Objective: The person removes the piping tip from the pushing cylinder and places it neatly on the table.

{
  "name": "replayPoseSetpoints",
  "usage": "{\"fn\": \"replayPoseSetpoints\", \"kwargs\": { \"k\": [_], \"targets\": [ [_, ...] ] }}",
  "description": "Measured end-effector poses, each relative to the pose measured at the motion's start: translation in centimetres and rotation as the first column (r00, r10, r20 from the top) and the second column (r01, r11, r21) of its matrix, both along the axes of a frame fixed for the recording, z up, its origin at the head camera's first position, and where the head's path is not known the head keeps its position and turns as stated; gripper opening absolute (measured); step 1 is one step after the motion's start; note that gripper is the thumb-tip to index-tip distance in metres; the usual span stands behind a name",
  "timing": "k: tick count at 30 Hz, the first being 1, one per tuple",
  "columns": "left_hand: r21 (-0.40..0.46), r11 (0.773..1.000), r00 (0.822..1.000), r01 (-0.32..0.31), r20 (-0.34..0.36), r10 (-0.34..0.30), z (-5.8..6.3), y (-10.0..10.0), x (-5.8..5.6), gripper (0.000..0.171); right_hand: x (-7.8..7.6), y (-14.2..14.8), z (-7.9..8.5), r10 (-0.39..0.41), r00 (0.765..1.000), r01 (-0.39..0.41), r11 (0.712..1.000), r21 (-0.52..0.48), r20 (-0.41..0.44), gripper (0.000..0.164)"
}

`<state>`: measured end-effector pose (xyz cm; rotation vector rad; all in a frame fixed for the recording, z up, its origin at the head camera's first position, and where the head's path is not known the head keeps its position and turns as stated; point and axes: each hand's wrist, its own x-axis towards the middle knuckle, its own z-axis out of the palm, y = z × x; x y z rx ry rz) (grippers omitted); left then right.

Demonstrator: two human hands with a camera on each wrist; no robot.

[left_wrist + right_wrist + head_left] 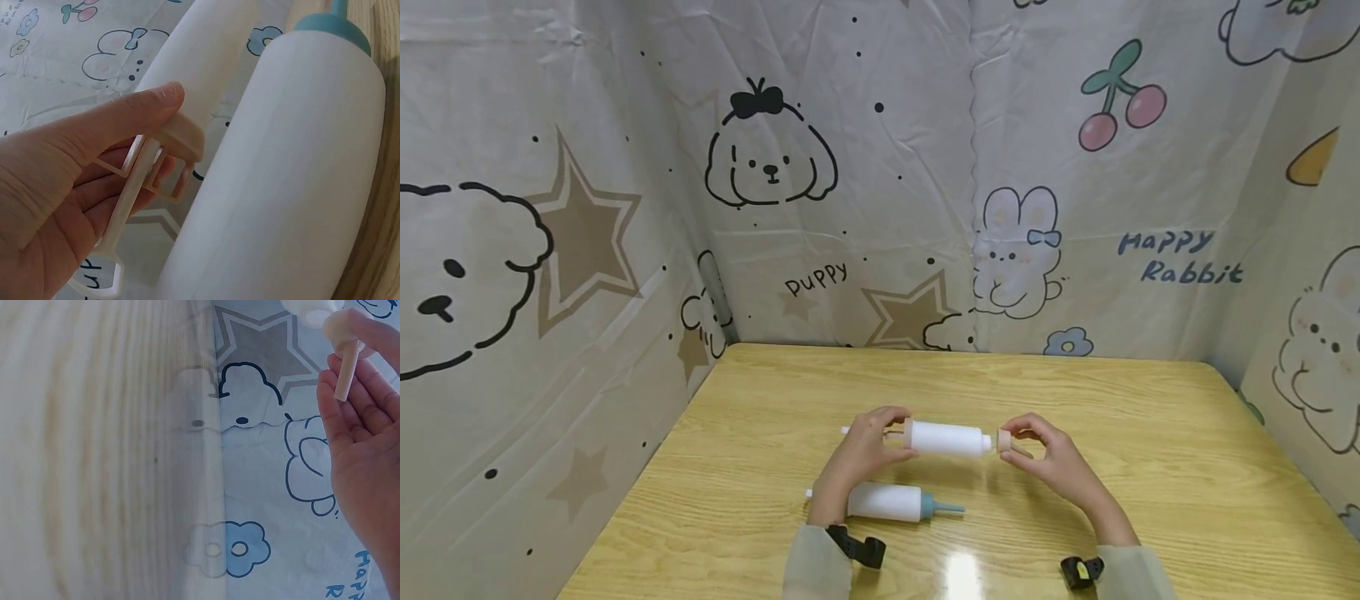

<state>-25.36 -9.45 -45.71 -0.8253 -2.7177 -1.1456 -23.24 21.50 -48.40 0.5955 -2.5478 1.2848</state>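
Note:
My left hand grips a white plunger syringe at its beige collar, thumb on the barrel's end. The collar has finger loops, and the white plunger rod ends in a ring. My right hand pinches a beige nozzle cap with a thin tube pointing away from the barrel. A small gap separates the cap from the barrel's white tip. Under my left wrist lies a second white syringe with a blue-green nozzle, partly hidden by the forearm.
Both hands are above a wood-grain table. A printed cloth with cartoon animals hangs behind the table and along both sides. Black camera straps sit on the wrists.

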Motion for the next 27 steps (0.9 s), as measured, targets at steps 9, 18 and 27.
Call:
{"fn": "replayPoseSetpoints", "kwargs": {
  "k": [9,18,27],
  "targets": [
    [-0.102,0.995,0.997,-0.012,0.070,0.020,-0.6,0.1,-0.2,0.051,-0.1,0.1,-0.1,0.001,1.000,-0.001,1.000,0.014,0.007,0.029],
    [-0.141,0.990,0.992,-0.007,0.127,0.025,-1.1,0.2,-0.3,0.053,-0.1,0.2,-0.1,-0.003,1.000,0.002,1.000,0.025,0.009,0.028],
    [-0.150,0.989,0.985,0.009,0.169,0.016,-1.7,0.2,-0.5,0.056,-0.1,0.2,-0.1,-0.003,1.000,0.002,1.000,0.022,0.017,0.027]
  ]
}}
